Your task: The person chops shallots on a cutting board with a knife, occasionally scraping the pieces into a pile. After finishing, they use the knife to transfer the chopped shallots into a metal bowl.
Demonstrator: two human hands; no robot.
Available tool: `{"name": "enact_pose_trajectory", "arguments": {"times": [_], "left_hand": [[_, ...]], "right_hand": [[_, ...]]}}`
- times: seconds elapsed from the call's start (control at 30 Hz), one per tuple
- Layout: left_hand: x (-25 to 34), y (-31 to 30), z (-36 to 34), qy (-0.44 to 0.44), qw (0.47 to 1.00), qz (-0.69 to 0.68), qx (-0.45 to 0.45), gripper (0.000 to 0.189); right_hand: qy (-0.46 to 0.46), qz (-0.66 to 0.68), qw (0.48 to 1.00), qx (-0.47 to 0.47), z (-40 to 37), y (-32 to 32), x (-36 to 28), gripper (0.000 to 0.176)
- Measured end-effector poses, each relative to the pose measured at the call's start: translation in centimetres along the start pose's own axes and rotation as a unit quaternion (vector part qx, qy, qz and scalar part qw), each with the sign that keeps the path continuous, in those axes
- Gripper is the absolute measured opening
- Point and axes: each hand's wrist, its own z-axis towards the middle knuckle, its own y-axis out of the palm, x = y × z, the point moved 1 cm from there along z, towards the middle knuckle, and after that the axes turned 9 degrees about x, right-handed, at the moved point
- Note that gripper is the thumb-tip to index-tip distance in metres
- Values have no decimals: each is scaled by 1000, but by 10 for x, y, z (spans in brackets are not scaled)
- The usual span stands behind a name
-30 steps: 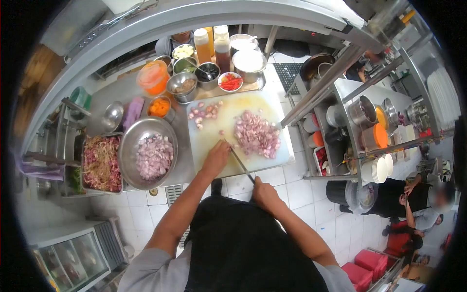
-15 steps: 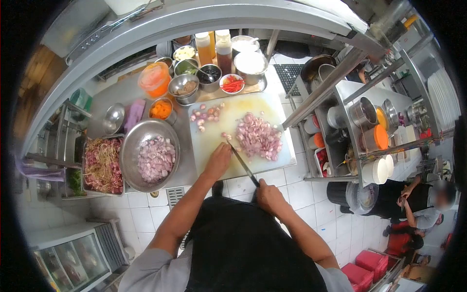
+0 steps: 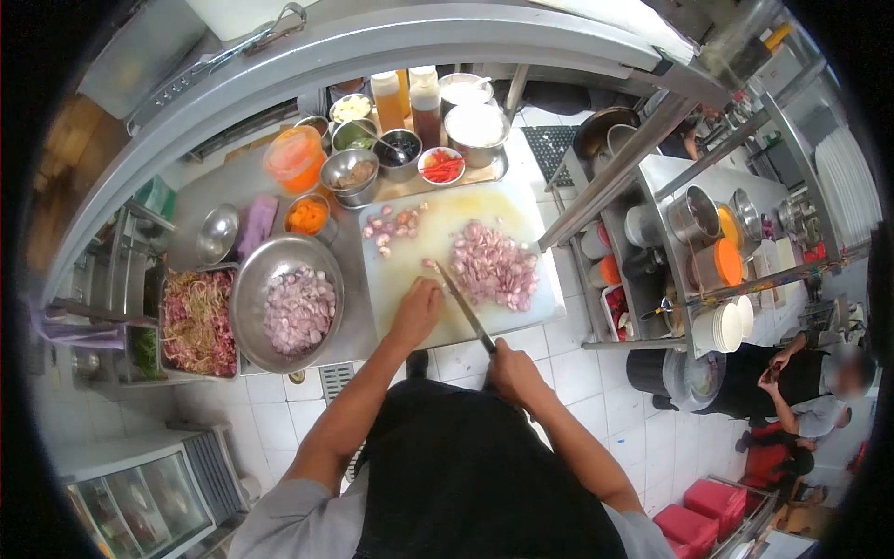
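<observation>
My right hand (image 3: 515,371) grips a kitchen knife (image 3: 471,315) by its handle, the blade slanting up and left over the cutting board (image 3: 396,315). My left hand (image 3: 419,306) rests on the board left of the blade, fingers curled together; whatever is in them is hidden. Just beyond its fingertips, near the knife tip, lies a small shallot piece (image 3: 428,265). Right of the blade is a heap of sliced shallots (image 3: 494,267). Several whole peeled shallots (image 3: 393,226) lie at the board's upper left.
Left of the board stand a steel bowl (image 3: 244,326) of sliced shallots and a tray (image 3: 197,372) of unpeeled ones. Behind are squeeze bottles (image 3: 386,98), a bowl of red chillies (image 3: 440,166) and an orange tub (image 3: 293,158). A metal post (image 3: 596,177) rises at right. Another person (image 3: 792,382) stands farther right.
My left hand has drawn slightly back from the shallot piece. The knife tip has shifted slightly up and left, while my right hand keeps its grip.
</observation>
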Motion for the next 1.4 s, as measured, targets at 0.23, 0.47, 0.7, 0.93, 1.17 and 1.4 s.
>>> {"name": "enact_pose_trajectory", "arguments": {"times": [0.23,0.47,0.7,0.93,1.17,1.4], "left_hand": [[-15,-10,39,76,991,41,99,25],[-18,-11,35,71,994,78,-16,9],[-8,-1,-9,53,997,60,20,8],[-6,-2,-10,66,996,32,42,6],[-3,-4,-9,86,995,18,45,8],[-8,-3,-8,77,994,55,57,5]], "right_hand": [[-52,32,995,-77,-11,-20,21,24],[-4,37,999,-38,-4,-18,29,24],[-41,-27,999,1,-4,6,19,22],[-64,-56,996,-18,-13,-13,1,22],[-31,-65,997,-37,-9,-7,-7,21],[-37,-63,997,-23,-5,0,-7,17]]}}
